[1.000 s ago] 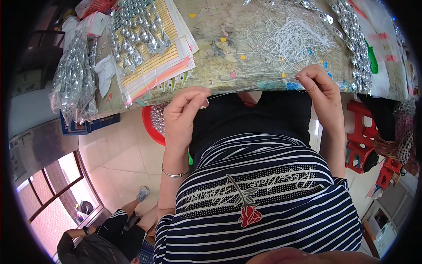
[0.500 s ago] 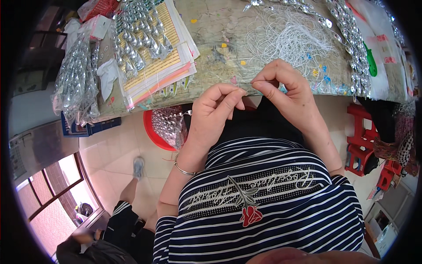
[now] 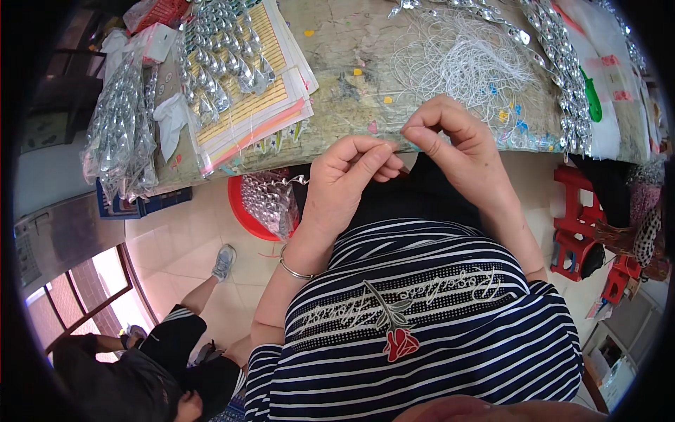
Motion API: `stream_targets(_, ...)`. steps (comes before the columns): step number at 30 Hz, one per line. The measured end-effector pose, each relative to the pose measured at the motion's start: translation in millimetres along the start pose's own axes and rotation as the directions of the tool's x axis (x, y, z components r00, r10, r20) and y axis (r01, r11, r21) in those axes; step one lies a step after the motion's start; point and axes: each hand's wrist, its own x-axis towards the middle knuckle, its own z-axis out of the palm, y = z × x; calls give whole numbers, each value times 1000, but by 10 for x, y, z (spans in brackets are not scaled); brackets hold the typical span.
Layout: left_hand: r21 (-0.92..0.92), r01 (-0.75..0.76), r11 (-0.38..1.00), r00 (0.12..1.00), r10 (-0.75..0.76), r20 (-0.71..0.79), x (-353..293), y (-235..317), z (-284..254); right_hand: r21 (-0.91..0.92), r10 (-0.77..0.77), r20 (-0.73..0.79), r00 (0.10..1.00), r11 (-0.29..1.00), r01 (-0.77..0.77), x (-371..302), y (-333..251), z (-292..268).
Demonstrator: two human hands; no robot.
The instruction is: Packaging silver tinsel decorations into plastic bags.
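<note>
My left hand [image 3: 349, 172] and my right hand [image 3: 457, 144] are raised close together at the table's near edge. Thumb and forefinger are pinched on each, the fingertips a short gap apart. What they pinch is too fine to make out. Just beyond my right hand, a loose tangle of white thread [image 3: 471, 67] lies on the table. Strands of silver teardrop-shaped pieces [image 3: 225, 56] rest on a bamboo mat [image 3: 246, 112] beyond my left hand, to its left.
The worn table [image 3: 337, 91] carries more silver strands [image 3: 562, 77] at right, beside a green-handled tool [image 3: 590, 98]. Bagged silver pieces [image 3: 123, 123] hang over its left edge. Below are a red basin [image 3: 239, 211] and red stools [image 3: 578, 193]. Another person [image 3: 155, 359] is at lower left.
The other person at lower left has moved further into view, with a foot shifted. My left fingers have curled slightly differently; both hands stay nearly in place.
</note>
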Motion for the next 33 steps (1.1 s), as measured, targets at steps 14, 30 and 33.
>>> stream_targets(14,85,20,996,999,-23,30,-21,13,-29,217,175,-7,985,961,-169,-12,5,56)
stream_targets(30,106,55,993,992,-66,109,-18,6,-42,238,233,88,969,939,-247,19,63,49)
stream_targets(33,120,56,991,990,-70,119,-25,-3,-51,253,244,100,965,931,-262,26,67,54)
